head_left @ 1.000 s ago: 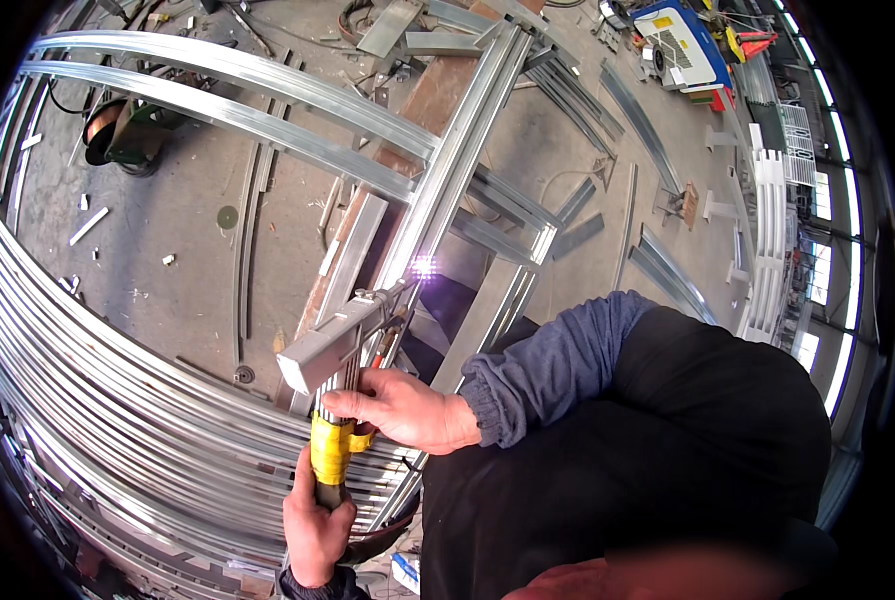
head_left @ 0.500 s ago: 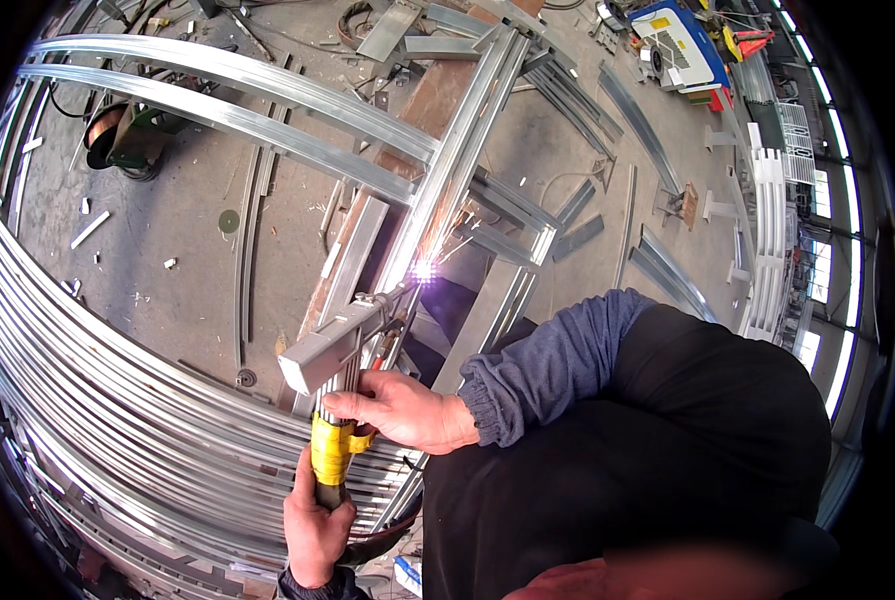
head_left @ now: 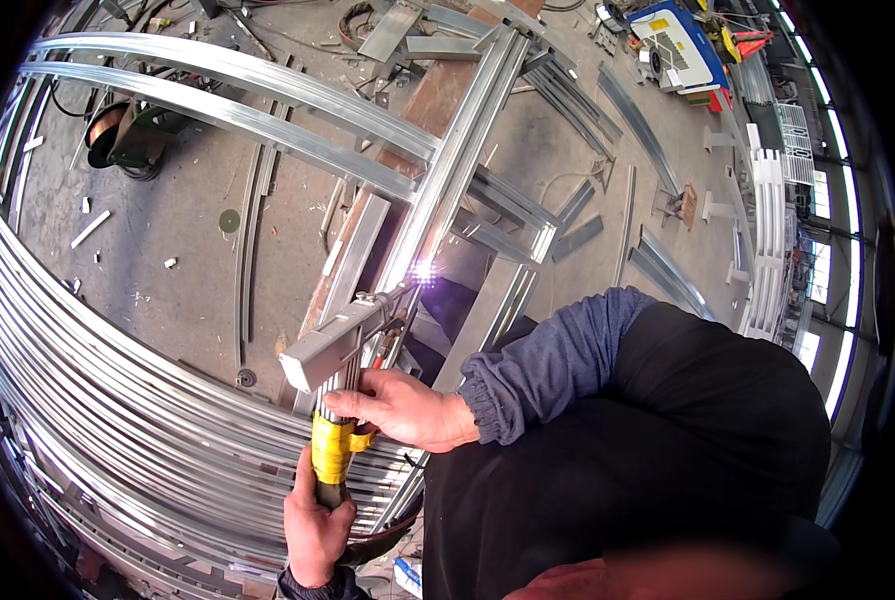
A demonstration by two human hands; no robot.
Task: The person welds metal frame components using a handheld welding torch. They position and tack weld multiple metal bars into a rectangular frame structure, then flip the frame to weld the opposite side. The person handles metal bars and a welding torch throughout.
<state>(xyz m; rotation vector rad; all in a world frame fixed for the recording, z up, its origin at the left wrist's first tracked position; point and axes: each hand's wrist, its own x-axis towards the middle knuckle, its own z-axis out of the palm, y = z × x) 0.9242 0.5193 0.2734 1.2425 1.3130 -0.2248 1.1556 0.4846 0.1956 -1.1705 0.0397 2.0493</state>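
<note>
1. Torch [head_left: 333,430]: lower middle of view, left of the body, in both hands. Grey box part [head_left: 329,350] up front, nozzle [head_left: 397,293] farthest out.
2. Long axis runs away from the person, nozzle end angled right; roughly along the rail's line.
3. Left hand [head_left: 315,535]: closed round the dark rear grip. Right hand [head_left: 412,410]: gripping ahead of it, by the yellow wrap, thumb on top; nearer the nozzle.
4. Bright spot [head_left: 423,271] at nozzle tip, by right edge of rail [head_left: 464,150]; glare hides whether they touch.
5. Rail continues away, rightward. Long bars [head_left: 267,80] meet its left side, short bars [head_left: 497,240] off its right.
6. Gap between rail and plate [head_left: 487,320], dark cloth [head_left: 452,305] showing there. Stack [head_left: 117,360] of metal lengths spreads left, near left hand; floor [head_left: 192,270] beyond.
</note>
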